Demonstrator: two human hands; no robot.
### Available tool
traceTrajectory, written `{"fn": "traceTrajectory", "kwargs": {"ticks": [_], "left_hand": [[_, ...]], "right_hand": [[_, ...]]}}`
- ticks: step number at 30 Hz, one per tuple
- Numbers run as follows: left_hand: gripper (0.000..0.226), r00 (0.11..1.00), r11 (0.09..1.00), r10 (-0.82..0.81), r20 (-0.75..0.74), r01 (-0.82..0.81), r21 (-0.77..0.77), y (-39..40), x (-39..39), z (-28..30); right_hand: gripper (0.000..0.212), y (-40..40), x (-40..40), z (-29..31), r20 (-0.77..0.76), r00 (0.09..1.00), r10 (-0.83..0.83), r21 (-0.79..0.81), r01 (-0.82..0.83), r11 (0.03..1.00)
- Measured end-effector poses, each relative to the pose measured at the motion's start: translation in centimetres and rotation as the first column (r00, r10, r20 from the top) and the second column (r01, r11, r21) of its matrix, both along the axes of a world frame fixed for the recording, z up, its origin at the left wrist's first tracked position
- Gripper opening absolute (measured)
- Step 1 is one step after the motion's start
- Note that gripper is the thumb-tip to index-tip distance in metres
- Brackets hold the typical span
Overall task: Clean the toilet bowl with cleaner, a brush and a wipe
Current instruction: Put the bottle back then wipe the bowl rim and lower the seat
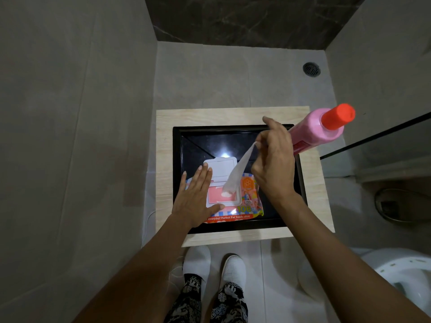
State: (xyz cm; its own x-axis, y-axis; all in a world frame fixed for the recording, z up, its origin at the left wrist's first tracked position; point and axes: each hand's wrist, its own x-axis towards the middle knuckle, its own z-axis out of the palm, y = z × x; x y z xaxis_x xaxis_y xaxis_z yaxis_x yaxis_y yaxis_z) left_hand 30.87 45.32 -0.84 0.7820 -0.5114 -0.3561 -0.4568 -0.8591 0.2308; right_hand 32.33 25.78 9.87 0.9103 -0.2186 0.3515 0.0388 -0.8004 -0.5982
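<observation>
A colourful pack of wet wipes (250, 201) lies in a black tray (289, 217) on a pale wooden stand. The pack's white lid (221, 166) is flipped up. My left hand (197, 199) rests flat on the pack's left side, fingers spread. My right hand (274, 164) pinches the top end of a white wipe (236, 172), whose lower end is still in the pack's opening. A pink cleaner bottle (319, 129) with a red cap stands at the stand's right rear corner, behind my right hand. The white toilet bowl (410, 276) shows at the lower right. No brush is visible.
The wooden stand (163, 159) sits against a grey tiled wall on the left. A round floor drain (311, 69) lies at the far right. A glass panel edge (373, 138) runs on the right. My feet in white slippers (197, 261) stand in front of the stand.
</observation>
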Motion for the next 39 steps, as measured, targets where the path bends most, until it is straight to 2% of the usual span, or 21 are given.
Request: {"fn": "traceTrajectory", "kwargs": {"ticks": [5,10,12,16,21,26,31,34,39], "left_hand": [[0.106,1.000,1.000,0.001,0.000,-0.001,0.025,-0.1,-0.1,-0.1],[0.105,1.000,1.000,0.003,-0.006,-0.003,0.019,-0.1,-0.2,-0.1],[0.105,1.000,1.000,0.003,-0.005,-0.003,0.016,-0.1,-0.2,0.0],[0.104,1.000,1.000,0.008,-0.003,-0.008,0.015,-0.1,-0.2,0.1],[0.103,1.000,1.000,0.013,0.001,-0.013,0.009,-0.1,-0.2,0.1],[0.106,1.000,1.000,0.004,0.003,-0.004,0.024,-0.1,-0.1,0.0],[0.102,1.000,0.999,0.010,-0.001,-0.010,0.031,-0.3,-0.1,0.4],[0.102,1.000,0.999,0.016,-0.010,-0.015,0.029,-0.4,-0.2,0.4],[0.105,1.000,0.999,0.012,-0.007,-0.012,0.038,-0.5,-0.1,0.7]], "right_hand": [[0.023,-0.5,-1.3,-1.7,-0.100,0.993,0.070,-0.081,-0.078,0.994],[0.014,-0.6,-3.1,-4.8,-0.235,0.970,0.068,-0.177,-0.112,0.978],[0.020,-0.5,-3.6,-5.7,-0.286,0.957,0.051,-0.217,-0.117,0.969],[0.047,0.1,-4.7,-7.0,-0.408,0.912,0.049,-0.301,-0.185,0.936],[0.048,0.6,-5.7,-8.8,-0.498,0.861,0.104,-0.374,-0.321,0.870],[0.027,0.6,-4.7,-9.2,-0.464,0.880,0.099,-0.354,-0.287,0.890],[0.016,0.9,-5.1,-9.0,-0.391,0.912,0.119,-0.328,-0.259,0.909],[0.030,1.0,-5.3,-8.4,-0.347,0.932,0.100,-0.267,-0.201,0.943],[0.020,0.6,-4.8,-7.0,-0.200,0.979,0.038,-0.214,-0.081,0.973]]}}
